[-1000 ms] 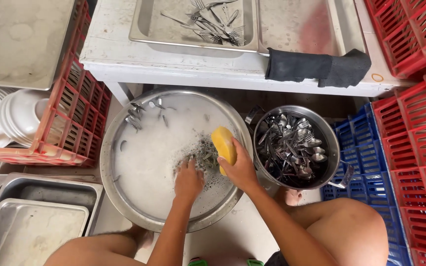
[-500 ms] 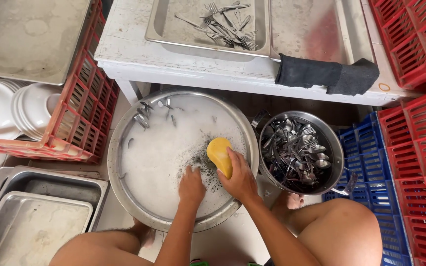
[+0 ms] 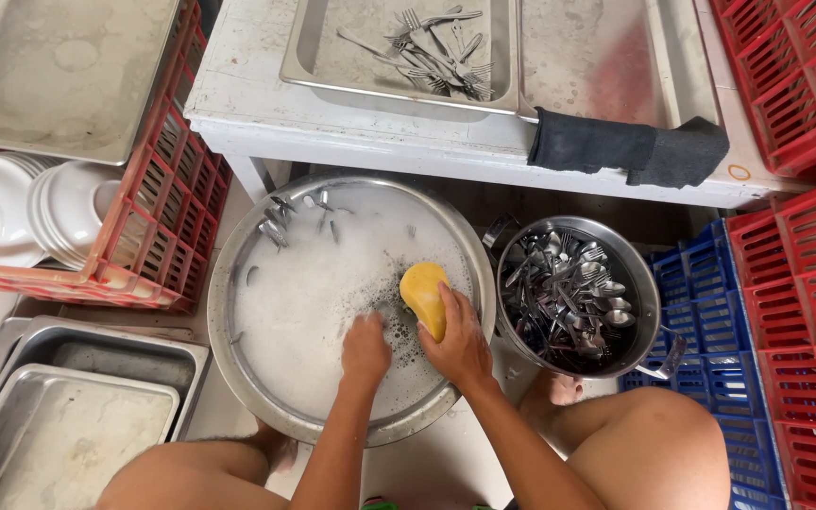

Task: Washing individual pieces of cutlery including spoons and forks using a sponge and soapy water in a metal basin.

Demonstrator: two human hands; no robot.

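Observation:
My right hand [image 3: 461, 342] grips a yellow sponge [image 3: 424, 295] over a wide metal basin [image 3: 238, 283] full of soapy foam. Just to its left, my left hand [image 3: 365, 348] reaches down into the foam with fingers curled; what it holds is hidden by suds. Several pieces of cutlery [image 3: 280, 225] poke out of the foam at the basin's far left edge.
A metal pot [image 3: 644, 283] full of spoons stands right of the basin. Behind it is a white table [image 3: 238, 113] with a tray of forks [image 3: 427, 47] and a dark cloth [image 3: 625, 146]. Red crates [image 3: 795, 76] and a blue crate [image 3: 739, 416] are at right, white plates [image 3: 11, 208] and steel trays [image 3: 77, 425] at left.
The cutlery bunch my left hand held above the foam is now sunk out of sight. Both hands with the sponge have stayed at the basin's near right side.

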